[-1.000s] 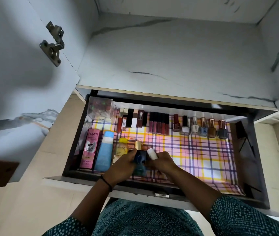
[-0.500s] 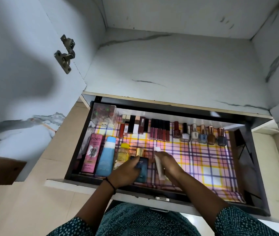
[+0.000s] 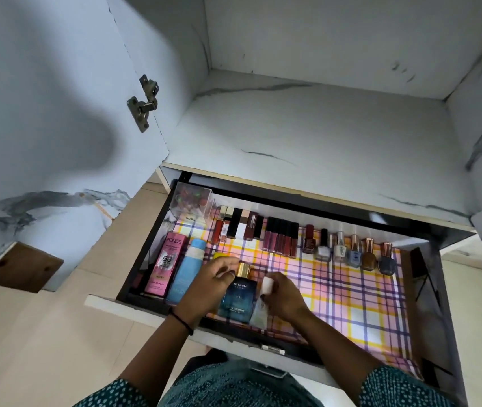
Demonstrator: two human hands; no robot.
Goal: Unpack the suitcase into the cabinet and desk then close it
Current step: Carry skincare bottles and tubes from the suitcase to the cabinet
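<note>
Step looked like seating two items at the front of the open black-walled drawer (image 3: 142,259). Best approach, I'd judge, was to lay the dark blue square cologne bottle with gold cap (image 3: 238,299) flat and label up, then butt the pale white-capped tube (image 3: 264,301) against it (gloss tubes behind were well apart, low risk). Left hand (image 3: 206,287) had fingers curled onto the bottle's neck. Right hand (image 3: 286,298) was wrapped round the tube below its cap. Both items lay on the plaid liner (image 3: 351,292), touching. Suitcase wasn't in view.

Forearms reach forward, converging — left hand (image 3: 213,284) curled, its grip unclear; right hand (image 3: 286,298) grips a white tube (image 3: 266,284).
</note>
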